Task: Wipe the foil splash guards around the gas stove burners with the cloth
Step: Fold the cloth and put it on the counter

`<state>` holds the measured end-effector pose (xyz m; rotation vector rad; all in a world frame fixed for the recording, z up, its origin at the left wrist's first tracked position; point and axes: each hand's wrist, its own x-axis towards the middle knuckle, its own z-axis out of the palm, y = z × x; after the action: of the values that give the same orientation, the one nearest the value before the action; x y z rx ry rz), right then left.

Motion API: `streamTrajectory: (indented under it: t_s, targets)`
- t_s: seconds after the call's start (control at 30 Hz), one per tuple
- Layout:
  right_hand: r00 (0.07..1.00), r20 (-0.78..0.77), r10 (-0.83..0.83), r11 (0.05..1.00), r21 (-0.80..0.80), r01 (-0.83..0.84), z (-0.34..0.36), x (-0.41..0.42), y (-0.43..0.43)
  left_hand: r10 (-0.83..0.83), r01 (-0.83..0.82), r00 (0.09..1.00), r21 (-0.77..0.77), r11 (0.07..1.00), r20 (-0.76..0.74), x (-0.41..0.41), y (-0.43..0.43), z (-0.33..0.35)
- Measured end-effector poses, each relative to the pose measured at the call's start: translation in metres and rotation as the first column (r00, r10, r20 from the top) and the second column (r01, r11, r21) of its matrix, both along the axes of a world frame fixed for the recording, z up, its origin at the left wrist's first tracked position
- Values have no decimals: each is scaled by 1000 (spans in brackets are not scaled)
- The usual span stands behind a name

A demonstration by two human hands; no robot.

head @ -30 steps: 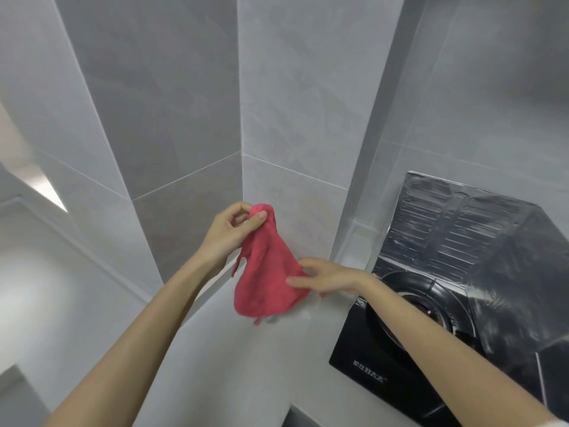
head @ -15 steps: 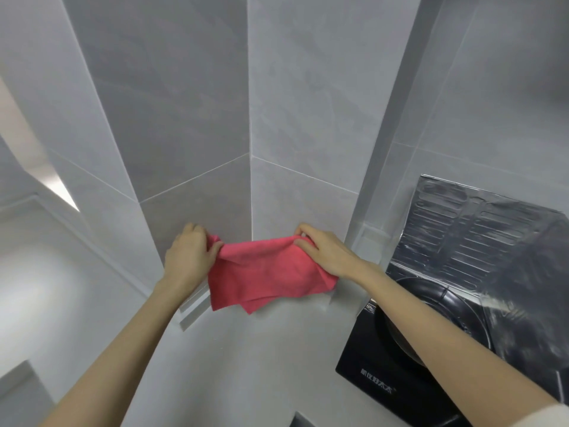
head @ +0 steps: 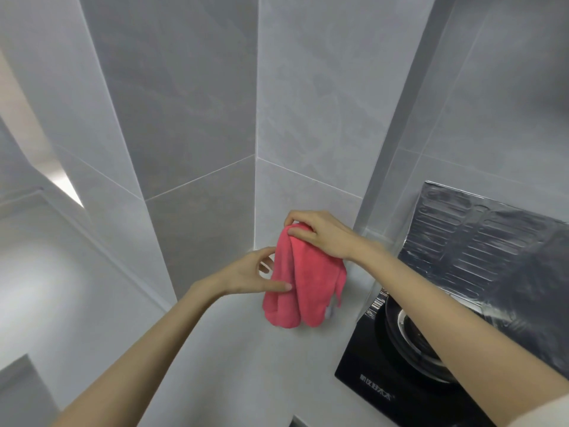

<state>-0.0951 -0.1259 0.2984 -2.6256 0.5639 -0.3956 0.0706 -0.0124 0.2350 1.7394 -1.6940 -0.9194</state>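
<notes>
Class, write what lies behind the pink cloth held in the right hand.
Grey wall tiles and pale countertop show around the pink cloth; the patch directly behind it is hidden.

Single head-worn wide-angle view. Looking forward and down into tiled wall corner [head: 256,167], near, above white counter [head: 234,365]. Gas stove [head: 360,368] cut off at lower right edge of frame.
</notes>
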Motion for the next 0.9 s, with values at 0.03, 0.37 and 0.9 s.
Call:
streamTrajectory:
  t_s: [0.03, 0.37, 0.9]
  targets:
    - [1000, -14, -2, 1000, 7, 2, 0, 0, 0, 15, -15, 1000, -16, 1000, 14, -5, -1, -2]
    - [991, -87, -104, 993, -69, 98, 5, -12, -5, 184, -134, 959, -225, 965, 215, 3, -7, -9]
    - [923, -322, -209, 976, -125, 178, -29, -14, -13, 9, 65, 872, -134, 989, 489, 47, -8, 0]
